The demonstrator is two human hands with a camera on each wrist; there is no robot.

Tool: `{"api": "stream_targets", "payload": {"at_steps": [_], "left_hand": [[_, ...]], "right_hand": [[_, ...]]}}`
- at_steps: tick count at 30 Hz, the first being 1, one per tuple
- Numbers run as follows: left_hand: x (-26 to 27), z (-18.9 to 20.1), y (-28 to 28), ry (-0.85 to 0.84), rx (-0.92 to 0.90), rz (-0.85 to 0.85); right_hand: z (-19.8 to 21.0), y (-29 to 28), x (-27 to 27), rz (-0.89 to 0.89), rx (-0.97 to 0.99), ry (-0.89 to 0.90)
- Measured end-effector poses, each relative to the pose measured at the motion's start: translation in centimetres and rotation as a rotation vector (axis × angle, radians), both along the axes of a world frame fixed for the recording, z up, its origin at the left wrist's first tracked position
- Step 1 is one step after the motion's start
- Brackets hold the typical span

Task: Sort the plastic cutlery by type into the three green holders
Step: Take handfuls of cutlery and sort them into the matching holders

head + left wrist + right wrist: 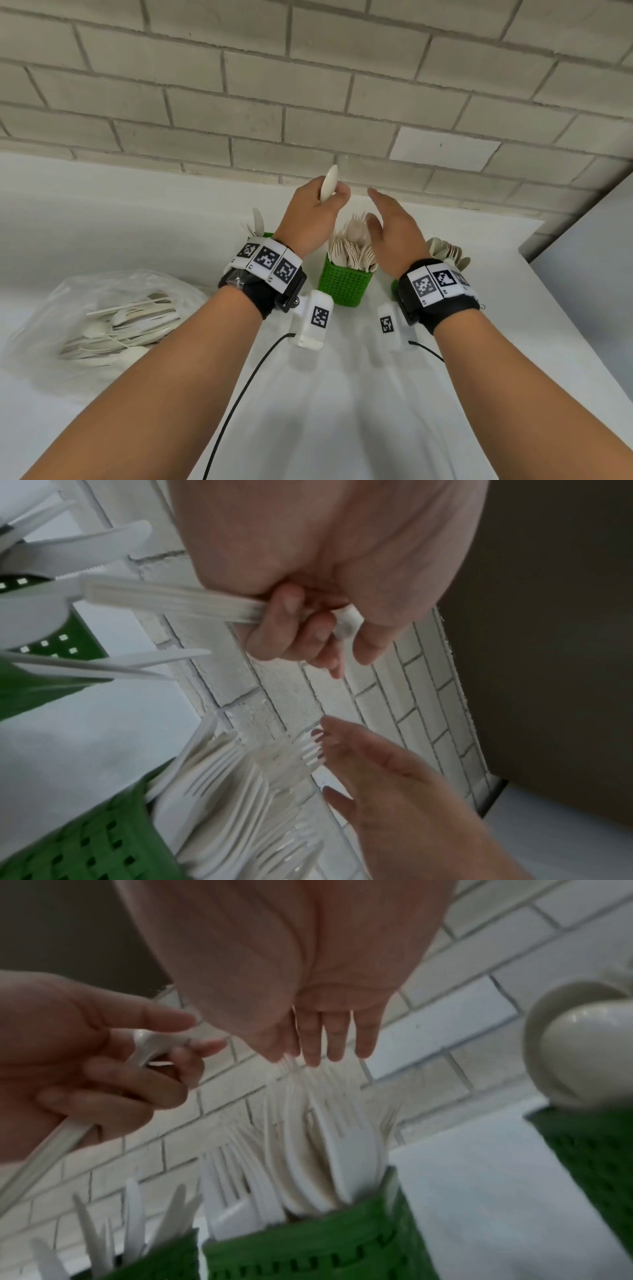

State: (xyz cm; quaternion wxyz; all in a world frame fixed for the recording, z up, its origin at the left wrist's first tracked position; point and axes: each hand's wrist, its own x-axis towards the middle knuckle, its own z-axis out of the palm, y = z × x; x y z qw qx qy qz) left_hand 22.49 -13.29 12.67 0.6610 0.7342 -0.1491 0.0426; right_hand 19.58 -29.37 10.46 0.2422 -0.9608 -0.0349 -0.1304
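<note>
Head view: the left hand (310, 219) grasps a spoon (329, 183) above the fork holder (344, 282); the right hand (394, 233) is released. Better carry it right of that holder, to the spoons (445, 251).

wall: pale brick (308, 85) | counter: white (376, 411) | black cables (239, 394) across counter | wrist bands: printed markers (270, 262)

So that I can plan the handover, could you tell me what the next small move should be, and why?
Probably pass the white plastic spoon from the left hand to the right hand. The piece looks like a spoon, the right hand is open close beside it, and the green perforated holder with spoons stands on the right.
</note>
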Motion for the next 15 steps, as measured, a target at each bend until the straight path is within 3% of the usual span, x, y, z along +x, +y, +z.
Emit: {"api": "stream_targets", "payload": {"at_steps": [4, 7, 10, 12, 15], "left_hand": [[-0.1, 0.4, -0.7, 0.087, -0.012, -0.029], [-0.5, 0.6, -1.3, 0.171, -0.078, -0.069], [-0.8, 0.4, -1.8, 0.179, -0.088, -0.087], [-1.1, 0.6, -2.4, 0.14, -0.09, -0.081], [-2.1, 0.7, -3.7, 0.038, 0.027, -0.084]], "right_hand": [[-0.6, 0.3, -0.5, 0.095, -0.291, 0.189], [-0.1, 0.8, -0.8, 0.07, -0.308, 0.122], [-0.3, 1.2, -1.5, 0.113, -0.369, 0.249], [0.3, 0.9, -1.9, 0.071, -0.05, 0.136], [3.4, 0.3, -3.7, -0.096, 0.736, -0.124]]}}
